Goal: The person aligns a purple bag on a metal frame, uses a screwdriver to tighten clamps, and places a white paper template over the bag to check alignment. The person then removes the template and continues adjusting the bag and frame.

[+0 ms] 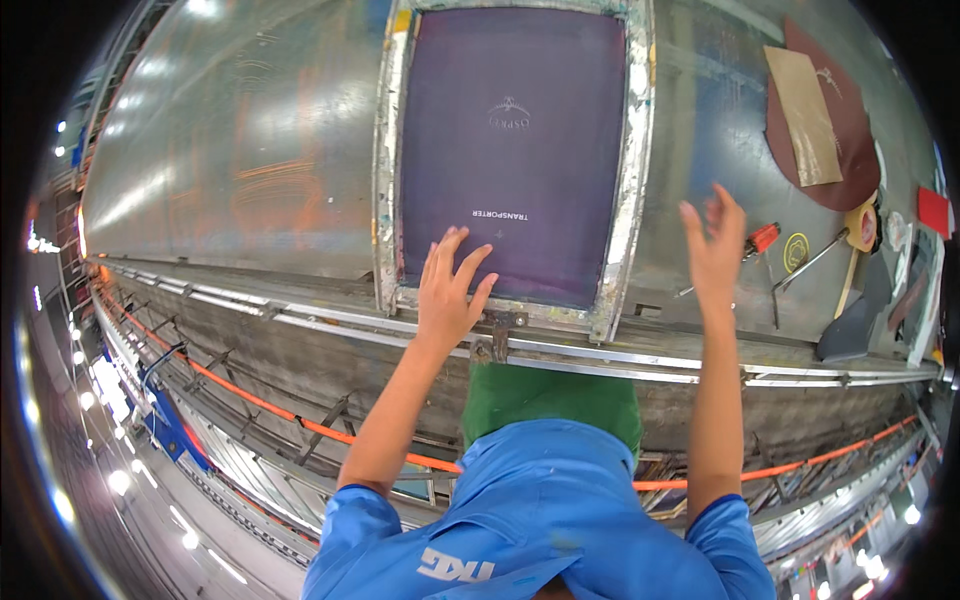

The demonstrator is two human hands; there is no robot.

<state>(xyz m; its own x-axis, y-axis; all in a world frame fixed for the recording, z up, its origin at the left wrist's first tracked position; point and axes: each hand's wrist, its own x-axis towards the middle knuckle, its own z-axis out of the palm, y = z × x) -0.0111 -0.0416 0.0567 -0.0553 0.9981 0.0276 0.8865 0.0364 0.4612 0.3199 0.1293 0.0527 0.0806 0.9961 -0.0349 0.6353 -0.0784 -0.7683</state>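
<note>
A screen-printing frame (638, 150) with worn, paint-marked metal sides lies on the table before me. Across it stretches a dark purple mesh (510, 170) bearing a pale emblem and a line of pale lettering. My left hand (452, 285) is over the near left corner of the frame, fingers spread and holding nothing; whether the fingertips touch the mesh, I cannot tell. To the right of the frame, my right hand (714, 235) is held above the table with its fingers apart and nothing in it. Nearest to it lies a red-handled screwdriver (763, 238).
At the right lie a maroon piece (855, 160) under a tan strip (803, 115), a yellow ring (796, 253), a tape roll (862, 225), a dark grey piece (860, 315) and a red block (933, 212). A metal rail (650, 362) edges the table; an orange pipe (270, 408) runs below.
</note>
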